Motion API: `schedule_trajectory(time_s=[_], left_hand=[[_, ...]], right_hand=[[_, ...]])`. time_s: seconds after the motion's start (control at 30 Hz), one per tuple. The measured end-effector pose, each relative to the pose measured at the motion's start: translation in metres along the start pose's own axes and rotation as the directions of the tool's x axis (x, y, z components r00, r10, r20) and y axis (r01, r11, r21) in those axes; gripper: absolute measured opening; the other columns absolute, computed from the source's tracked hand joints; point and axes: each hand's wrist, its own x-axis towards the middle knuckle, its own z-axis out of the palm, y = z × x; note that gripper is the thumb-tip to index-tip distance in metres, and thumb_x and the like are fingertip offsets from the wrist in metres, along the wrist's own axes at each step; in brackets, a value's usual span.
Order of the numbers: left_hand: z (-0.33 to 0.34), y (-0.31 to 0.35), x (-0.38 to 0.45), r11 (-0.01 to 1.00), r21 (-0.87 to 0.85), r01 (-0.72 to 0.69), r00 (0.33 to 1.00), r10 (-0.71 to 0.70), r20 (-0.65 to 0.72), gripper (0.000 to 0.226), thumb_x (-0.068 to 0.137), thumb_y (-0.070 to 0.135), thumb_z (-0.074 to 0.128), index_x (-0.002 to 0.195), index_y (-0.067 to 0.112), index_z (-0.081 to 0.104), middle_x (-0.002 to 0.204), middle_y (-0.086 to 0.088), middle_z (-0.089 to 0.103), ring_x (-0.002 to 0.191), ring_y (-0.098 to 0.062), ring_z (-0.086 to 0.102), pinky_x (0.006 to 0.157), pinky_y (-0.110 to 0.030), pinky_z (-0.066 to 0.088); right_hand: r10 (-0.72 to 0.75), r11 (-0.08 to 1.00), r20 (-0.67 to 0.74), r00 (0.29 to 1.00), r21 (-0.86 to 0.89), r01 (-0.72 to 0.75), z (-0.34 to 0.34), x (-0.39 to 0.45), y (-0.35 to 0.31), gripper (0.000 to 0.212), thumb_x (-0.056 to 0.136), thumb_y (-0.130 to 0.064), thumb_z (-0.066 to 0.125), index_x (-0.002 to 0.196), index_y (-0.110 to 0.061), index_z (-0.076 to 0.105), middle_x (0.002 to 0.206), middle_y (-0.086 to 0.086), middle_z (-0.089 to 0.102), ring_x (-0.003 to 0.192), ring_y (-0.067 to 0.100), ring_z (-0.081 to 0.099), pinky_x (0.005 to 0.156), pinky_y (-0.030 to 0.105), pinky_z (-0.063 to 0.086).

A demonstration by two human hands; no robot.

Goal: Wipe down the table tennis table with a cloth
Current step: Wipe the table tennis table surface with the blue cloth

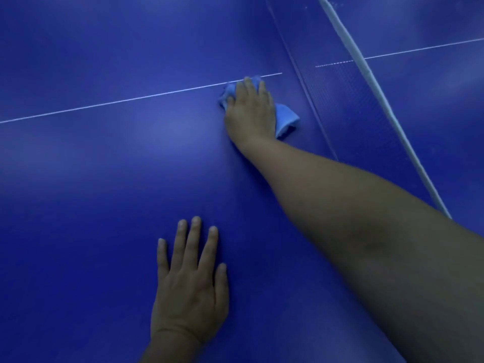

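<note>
Both hands are working on the table (91,179) now. My right hand (248,111) is reaching far forward and pressing the light blue cloth (285,119) flat on the blue surface, fingers spread over it rather than curled (I am seeing no pinch, only a push). My left hand (188,292) is lying open and flat on the table much nearer to me, holding nothing; I think it is supporting my weight.

The cloth is sitting under the right palm, just at the thin white centre line (117,102), and close beside the net (377,93), which is running diagonally on the right. One corner of the cloth is sticking out on the net side. I judge that the next stroke is going along the white line, leftward and away from the net, since the large area there is open to the right arm.
</note>
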Motion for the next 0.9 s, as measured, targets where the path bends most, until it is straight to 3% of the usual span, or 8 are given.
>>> schedule_trajectory(time_s=[0.23,0.4,0.6,0.9], left_hand=[[0.005,-0.004,0.000,1.000,0.015,-0.023,1.000,0.024,-0.015,0.063,0.089,0.038,0.040,0.146,0.011,0.044,0.159,-0.013,0.031,0.148,-0.030,0.023,0.116,-0.059,0.015],[0.003,-0.002,0.001,1.000,0.006,-0.007,1.000,0.007,0.018,0.063,0.090,0.041,0.038,0.145,0.011,0.047,0.159,-0.013,0.031,0.148,-0.030,0.023,0.117,-0.058,0.013],[-0.002,-0.001,0.002,1.000,-0.002,0.023,0.997,-0.023,0.078,0.066,0.093,0.045,0.030,0.149,0.013,0.041,0.160,-0.012,0.027,0.151,-0.030,0.016,0.119,-0.058,0.009],[0.002,-0.004,0.002,0.998,-0.046,0.039,0.995,-0.034,0.097,0.077,0.089,0.057,0.017,0.157,0.021,0.020,0.166,-0.006,0.007,0.152,-0.021,-0.007,0.120,-0.050,-0.011]], right_hand=[[0.182,0.982,0.046,0.982,-0.063,-0.180,-0.006,0.053,0.003,0.062,0.105,-0.045,0.021,0.156,-0.011,0.022,0.165,0.005,0.016,0.152,0.031,0.005,0.123,0.045,0.005],[0.277,0.960,0.023,0.961,-0.049,-0.275,-0.014,0.046,0.024,0.063,0.105,-0.044,0.022,0.156,-0.008,0.021,0.165,0.006,0.015,0.153,0.029,0.005,0.123,0.044,0.006],[0.327,0.943,-0.012,0.945,-0.069,-0.327,-0.028,-0.007,0.055,0.062,0.106,-0.043,0.021,0.156,-0.007,0.022,0.165,0.007,0.017,0.152,0.028,0.009,0.123,0.042,0.008],[0.313,0.942,-0.029,0.949,-0.122,-0.314,-0.048,-0.158,0.080,0.056,0.107,-0.036,0.025,0.154,-0.005,0.026,0.163,0.008,0.022,0.151,0.027,0.014,0.122,0.039,0.015]])
